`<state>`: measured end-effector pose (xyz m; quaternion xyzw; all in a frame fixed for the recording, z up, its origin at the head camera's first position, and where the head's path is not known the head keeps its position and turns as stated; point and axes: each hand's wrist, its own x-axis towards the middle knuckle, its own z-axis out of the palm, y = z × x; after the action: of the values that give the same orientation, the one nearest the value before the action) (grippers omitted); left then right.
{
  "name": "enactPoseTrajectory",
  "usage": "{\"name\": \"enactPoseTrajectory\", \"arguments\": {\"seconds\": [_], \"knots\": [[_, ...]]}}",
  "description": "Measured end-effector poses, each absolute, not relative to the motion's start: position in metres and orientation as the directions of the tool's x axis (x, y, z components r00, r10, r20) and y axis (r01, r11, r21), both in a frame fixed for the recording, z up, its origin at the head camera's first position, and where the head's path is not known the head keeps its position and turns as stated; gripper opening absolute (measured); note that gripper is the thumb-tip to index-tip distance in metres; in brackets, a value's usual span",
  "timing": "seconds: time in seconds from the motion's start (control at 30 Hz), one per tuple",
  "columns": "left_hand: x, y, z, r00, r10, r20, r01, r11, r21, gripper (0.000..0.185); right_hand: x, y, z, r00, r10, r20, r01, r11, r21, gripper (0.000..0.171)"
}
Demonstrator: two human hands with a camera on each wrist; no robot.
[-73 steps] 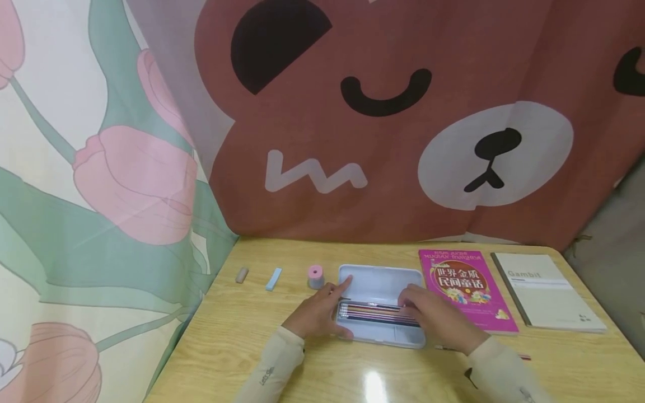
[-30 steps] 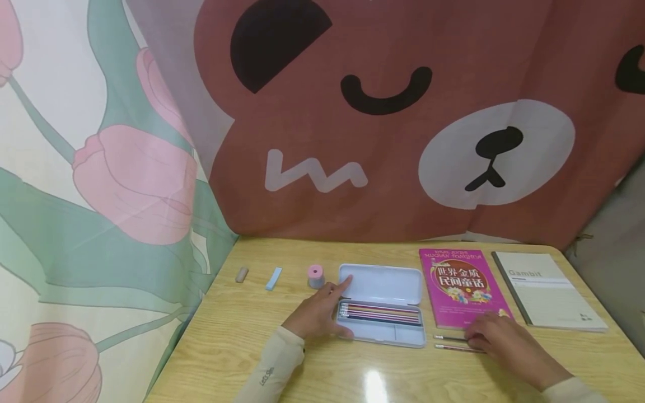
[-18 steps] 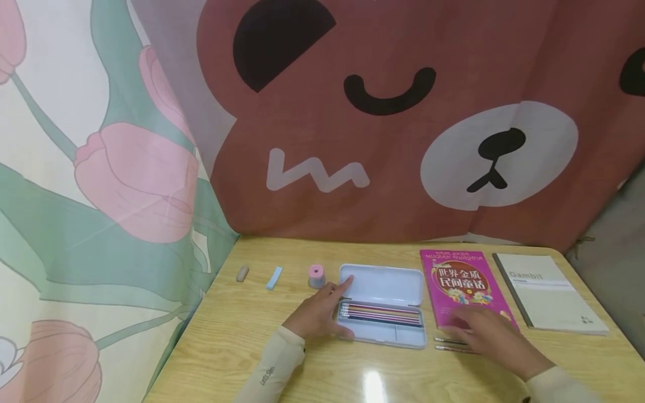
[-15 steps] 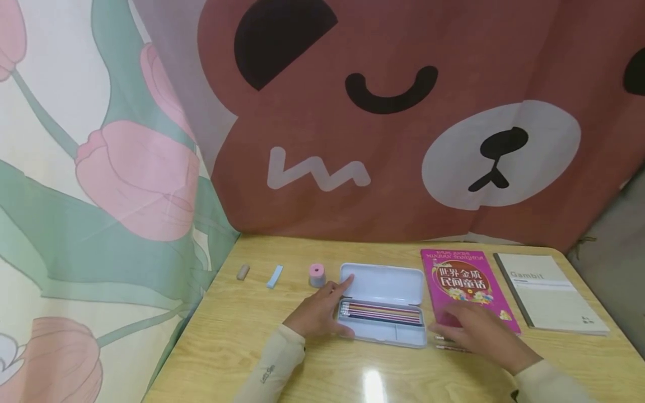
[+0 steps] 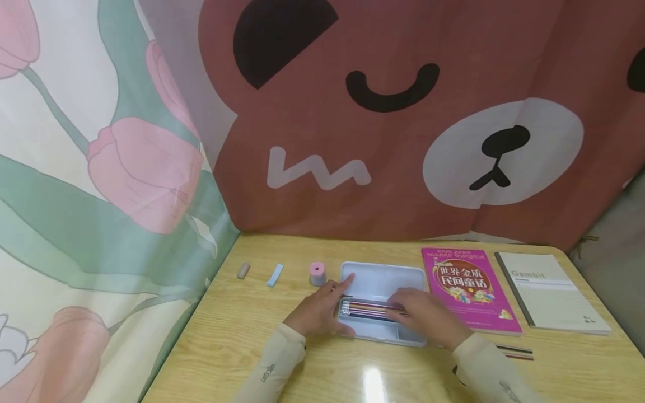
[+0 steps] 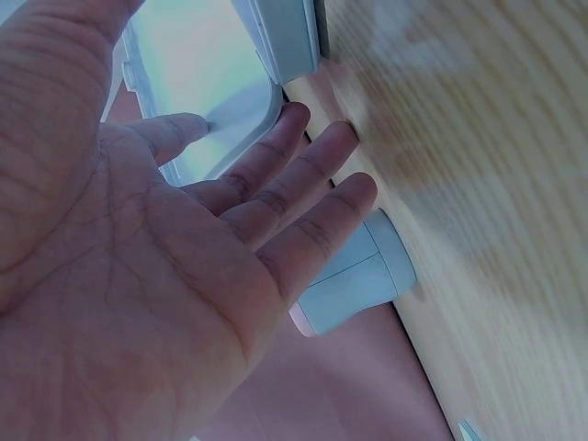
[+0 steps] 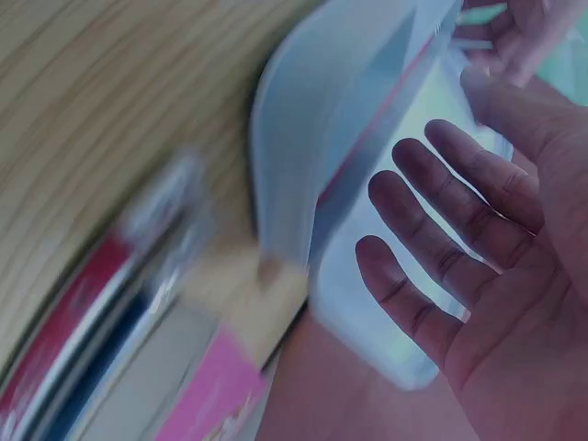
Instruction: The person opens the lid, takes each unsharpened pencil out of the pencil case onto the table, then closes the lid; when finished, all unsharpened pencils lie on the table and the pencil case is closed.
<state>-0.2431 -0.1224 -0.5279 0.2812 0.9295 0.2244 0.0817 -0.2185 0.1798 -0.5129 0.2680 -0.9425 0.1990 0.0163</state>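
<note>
A pale blue pencil case (image 5: 370, 334) lies with its lid (image 5: 375, 277) folded back, several striped pencils (image 5: 365, 309) in its upper compartment. At its left end is my left hand (image 5: 316, 311); the index finger rests on the inside of the lid, thumb at the front edge. In the left wrist view its other fingers are spread and hold nothing. My right hand (image 5: 428, 314) is over the case's right end, fingertips at the pencils. The right wrist view shows its fingers (image 7: 409, 216) extended, with nothing between them. Two loose pencils (image 5: 515, 352) lie right of the case, partly behind the right forearm.
A pink-topped pencil sharpener (image 5: 317, 274), a light blue strip (image 5: 275, 275) and a greyish eraser (image 5: 243, 271) stand in a row at left on the wooden table (image 5: 242, 336). A magenta book (image 5: 471, 288) and a Gambit notebook (image 5: 551, 294) lie at right.
My right hand has moved left from above the loose pencils to the right end of the case. The left hand has stayed at the case's left end.
</note>
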Motion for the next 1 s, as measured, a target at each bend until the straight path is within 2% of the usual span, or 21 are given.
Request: {"name": "enactPoseTrajectory", "arguments": {"seconds": [0.17,0.33,0.67,1.0], "knots": [[-0.243,-0.123,-0.528,-0.818,0.575,0.005,0.514,0.728,0.455,0.132,-0.226,0.157,-0.523,-0.807,-0.570,0.155,-0.584,0.732,-0.350,0.016],[-0.242,-0.123,-0.526,-0.813,0.582,0.018,0.521,0.713,0.470,0.131,-0.228,0.145,-0.530,-0.791,-0.589,0.168,-0.607,0.718,-0.341,0.017],[-0.241,-0.123,-0.525,-0.820,0.572,0.004,0.504,0.720,0.478,0.131,-0.230,0.141,-0.535,-0.784,-0.596,0.174,-0.615,0.705,-0.352,0.009],[-0.240,-0.124,-0.523,-0.824,0.567,-0.011,0.489,0.721,0.491,0.130,-0.227,0.138,-0.531,-0.785,-0.603,0.146,-0.610,0.709,-0.354,0.011]]}}
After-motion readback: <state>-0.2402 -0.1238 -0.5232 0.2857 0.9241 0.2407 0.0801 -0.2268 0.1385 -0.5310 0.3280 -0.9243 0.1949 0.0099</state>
